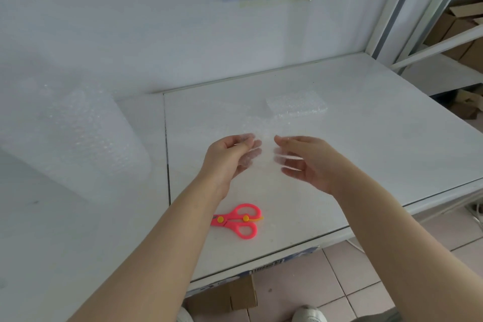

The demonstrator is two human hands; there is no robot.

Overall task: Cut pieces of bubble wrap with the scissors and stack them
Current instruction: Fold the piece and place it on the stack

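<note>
Left hand (232,154) and right hand (303,162) each pinch an edge of a cut bubble wrap piece (264,149) above the bench (366,138). Scissors (239,220) lie idle nearby. Stack (296,104) already started; roll (86,136) remains, so work appears ongoing.

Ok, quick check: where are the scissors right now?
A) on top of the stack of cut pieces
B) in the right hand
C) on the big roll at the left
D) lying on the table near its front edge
D: the pink scissors lie flat on the table near its front edge, below both hands, while the left hand and right hand hold a piece of bubble wrap between them.
</note>
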